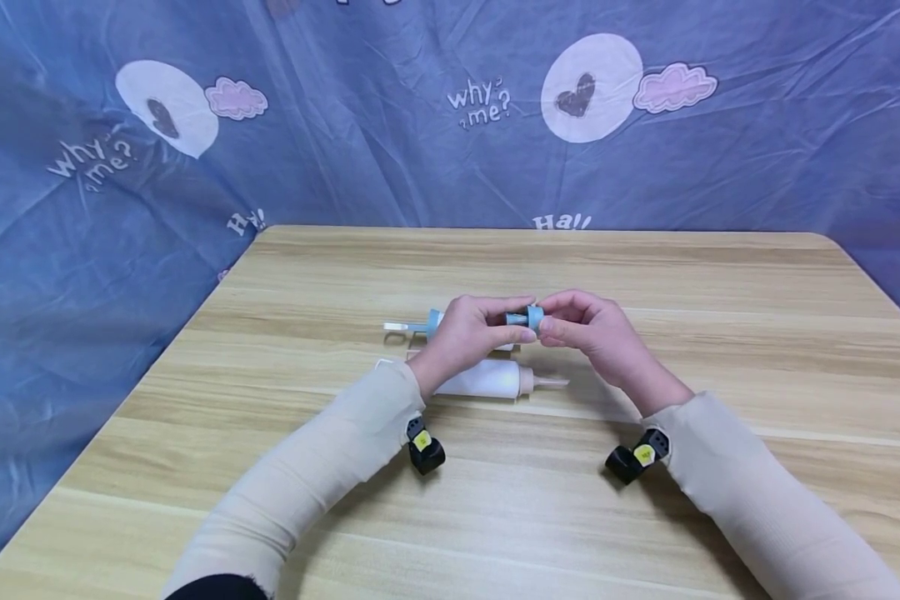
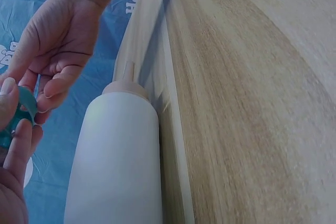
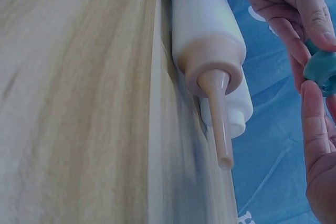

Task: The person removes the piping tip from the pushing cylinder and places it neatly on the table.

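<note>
Between my two hands, above the table, is a small blue cap-like piece with a wide rim and a narrower part. My left hand holds it from the left between thumb and fingers. From the right, my right hand pinches its rim with thumb and fingertips. The piece looks teal in the right wrist view, partly covered by fingers. Below the hands lies a white bottle on its side, its beige nozzle pointing right.
Behind my left hand lies a second white bottle, mostly hidden, with a blue collar and a pale tip pointing left. At its other end a bare white neck shows. The wooden table meets a blue printed cloth at the back.
</note>
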`<state>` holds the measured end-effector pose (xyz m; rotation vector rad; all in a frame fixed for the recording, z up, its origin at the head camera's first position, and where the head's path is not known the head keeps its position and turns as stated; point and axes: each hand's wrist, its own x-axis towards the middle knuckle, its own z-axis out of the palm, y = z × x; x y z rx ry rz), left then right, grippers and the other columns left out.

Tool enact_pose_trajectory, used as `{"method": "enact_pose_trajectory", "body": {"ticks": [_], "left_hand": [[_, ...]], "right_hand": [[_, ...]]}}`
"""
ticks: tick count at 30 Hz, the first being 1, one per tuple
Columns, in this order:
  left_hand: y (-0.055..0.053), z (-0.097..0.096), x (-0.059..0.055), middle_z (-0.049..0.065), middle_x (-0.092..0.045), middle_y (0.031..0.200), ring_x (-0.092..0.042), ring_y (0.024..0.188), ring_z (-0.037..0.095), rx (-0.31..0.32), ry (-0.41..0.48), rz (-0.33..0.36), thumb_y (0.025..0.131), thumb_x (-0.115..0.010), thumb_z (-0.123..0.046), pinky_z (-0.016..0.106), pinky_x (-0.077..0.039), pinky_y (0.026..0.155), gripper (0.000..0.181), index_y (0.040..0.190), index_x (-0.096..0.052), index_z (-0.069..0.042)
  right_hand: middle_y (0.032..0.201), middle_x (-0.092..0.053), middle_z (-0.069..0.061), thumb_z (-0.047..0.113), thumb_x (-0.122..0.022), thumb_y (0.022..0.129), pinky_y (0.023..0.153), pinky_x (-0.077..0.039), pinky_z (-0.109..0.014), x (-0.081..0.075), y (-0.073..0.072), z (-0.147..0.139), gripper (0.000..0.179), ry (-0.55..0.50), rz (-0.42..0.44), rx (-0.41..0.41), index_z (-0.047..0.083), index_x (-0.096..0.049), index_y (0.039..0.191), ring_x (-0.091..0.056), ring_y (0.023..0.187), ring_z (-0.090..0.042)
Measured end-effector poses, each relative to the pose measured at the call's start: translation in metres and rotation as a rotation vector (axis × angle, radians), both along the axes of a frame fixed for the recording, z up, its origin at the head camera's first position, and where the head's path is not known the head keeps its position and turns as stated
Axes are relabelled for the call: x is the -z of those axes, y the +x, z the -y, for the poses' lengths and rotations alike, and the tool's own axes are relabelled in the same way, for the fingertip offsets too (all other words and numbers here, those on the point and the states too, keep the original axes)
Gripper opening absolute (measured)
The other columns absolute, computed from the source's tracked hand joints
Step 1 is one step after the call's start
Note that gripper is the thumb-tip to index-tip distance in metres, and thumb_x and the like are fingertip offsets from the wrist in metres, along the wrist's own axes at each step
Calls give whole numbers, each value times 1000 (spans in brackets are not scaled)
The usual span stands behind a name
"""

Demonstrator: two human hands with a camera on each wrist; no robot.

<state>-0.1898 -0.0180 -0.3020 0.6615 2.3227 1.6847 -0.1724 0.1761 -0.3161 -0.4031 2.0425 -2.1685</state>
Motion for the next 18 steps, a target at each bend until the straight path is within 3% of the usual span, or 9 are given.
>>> {"method": "enact_pose_trajectory", "body": {"ticks": [4, 10, 15, 18], "left_hand": [[0, -3, 0, 3, -69, 108, -61, 75, 5, -7, -38, -21, 76, -75, -21, 20, -52, 65, 47, 121, -63, -12], [0, -10, 0, 4, -68, 109, -63, 76, 6, 5, -21, -16, 75, -76, -20, 21, -52, 64, 48, 120, -63, -13], [-1, -16, 1, 4, -71, 100, -65, 73, 16, -12, -2, -11, 74, -77, -22, 32, -53, 61, 49, 120, -63, -14], [-3, -20, -1, 2, -71, 97, -61, 67, 16, -32, 3, -30, 74, -77, -22, 31, -50, 55, 46, 119, -65, -14]], "right_hand": [[88, -67, 4, 2, -64, 84, 74, -55, -26, 0, 1, -1, 16, 9, 10, 22, 17, -67, 91, -64, 79, -10], [88, -66, 4, 3, -64, 85, 74, -55, -26, -2, 3, -8, 15, 25, 23, 48, 17, -67, 90, -64, 78, -10], [87, -66, 4, 0, -64, 84, 72, -55, -24, -6, 5, -14, 16, -14, 4, 57, 15, -67, 89, -63, 78, -9], [85, -66, 3, -2, -63, 84, 72, -54, -23, -9, 6, -19, 17, -62, -6, 63, 14, -68, 88, -64, 77, -9]]}}
